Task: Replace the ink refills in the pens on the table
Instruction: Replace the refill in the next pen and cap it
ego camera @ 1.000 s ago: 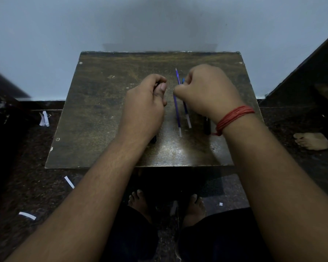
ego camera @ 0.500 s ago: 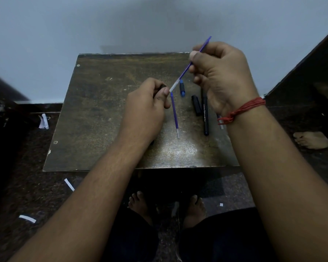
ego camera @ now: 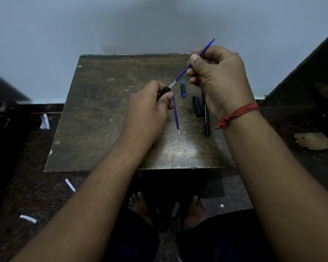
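Pale wall (ego camera: pixel 121 25), dark speckled floor (ego camera: pixel 36 186).

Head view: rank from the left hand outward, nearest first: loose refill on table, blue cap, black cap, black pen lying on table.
From the left hand:
1. Loose refill, lying on the table just right of its fingers.
2. Blue cap, up and to the right.
3. Black cap, further right.
4. Black pen, farthest right, partly under the right hand.

wall (ego camera: pixel 121 21): plain pale grey, behind the table
floor (ego camera: pixel 27 186): dark speckled stone
paper scraps (ego camera: pixel 70 185): white bits on floor, left & front
crumpled paper (ego camera: pixel 45 121): by left table edge
bare foot (ego camera: pixel 312 141): another person's, far right on floor
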A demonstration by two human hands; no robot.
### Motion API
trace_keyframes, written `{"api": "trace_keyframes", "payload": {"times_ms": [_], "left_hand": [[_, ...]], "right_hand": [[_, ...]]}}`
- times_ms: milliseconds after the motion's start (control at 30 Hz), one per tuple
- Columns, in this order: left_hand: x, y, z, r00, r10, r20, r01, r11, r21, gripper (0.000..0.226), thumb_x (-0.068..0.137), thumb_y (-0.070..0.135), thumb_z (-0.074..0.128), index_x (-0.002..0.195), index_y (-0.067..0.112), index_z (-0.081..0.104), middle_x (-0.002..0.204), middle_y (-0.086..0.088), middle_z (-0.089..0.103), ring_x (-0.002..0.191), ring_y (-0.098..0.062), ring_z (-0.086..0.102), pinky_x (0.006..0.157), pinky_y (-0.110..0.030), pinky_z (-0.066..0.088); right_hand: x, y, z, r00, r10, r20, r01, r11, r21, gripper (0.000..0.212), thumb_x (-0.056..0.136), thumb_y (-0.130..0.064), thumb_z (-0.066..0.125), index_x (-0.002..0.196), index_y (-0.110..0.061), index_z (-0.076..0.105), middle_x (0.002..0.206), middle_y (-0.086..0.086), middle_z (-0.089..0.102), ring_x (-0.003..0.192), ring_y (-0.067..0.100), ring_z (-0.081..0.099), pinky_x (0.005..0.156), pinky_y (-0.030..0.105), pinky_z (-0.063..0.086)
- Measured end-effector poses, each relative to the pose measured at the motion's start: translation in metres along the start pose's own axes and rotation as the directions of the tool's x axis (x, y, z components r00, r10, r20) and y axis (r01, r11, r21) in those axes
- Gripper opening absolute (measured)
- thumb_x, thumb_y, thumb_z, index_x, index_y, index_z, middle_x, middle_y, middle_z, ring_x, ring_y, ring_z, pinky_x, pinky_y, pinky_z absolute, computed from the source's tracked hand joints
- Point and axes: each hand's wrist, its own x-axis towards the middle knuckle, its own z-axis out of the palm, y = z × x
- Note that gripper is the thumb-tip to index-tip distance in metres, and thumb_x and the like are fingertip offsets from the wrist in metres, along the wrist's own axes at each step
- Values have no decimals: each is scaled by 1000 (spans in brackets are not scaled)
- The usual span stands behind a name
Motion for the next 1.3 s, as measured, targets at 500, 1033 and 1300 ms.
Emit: {"api": "trace_keyframes", "payload": {"times_ms": [500,1033,1300], "left_hand": [[2,-2,2,999,29,-30,-29,1000,-1,9,98,19,58,98,13,64,77,8,69,69,11,57,60,-3,36],[-2,4,-1,999,5,-40,-7,999,-40,7,100,18,56,95,21,60,75,10,67,79,-9,62,63,-14,44],[0,-2,0,998,1,-55,-2,1000,-14,9,99,18,56,97,13,64,74,10,68,79,-5,62,62,-10,40]], "right_hand": [[-8,10,14,981,78,179,-51,987,-154,13,86,0,70,90,-12,69,83,13,68,65,10,60,54,22,43],[1,-4,-17,997,-43,58,71,762,-643,15,96,-34,63,94,-20,69,86,-13,64,80,1,58,68,17,42],[2,-1,-22,988,36,153,140,236,-961,21,94,-38,62,90,-18,67,91,0,62,97,24,60,77,29,41]]}}
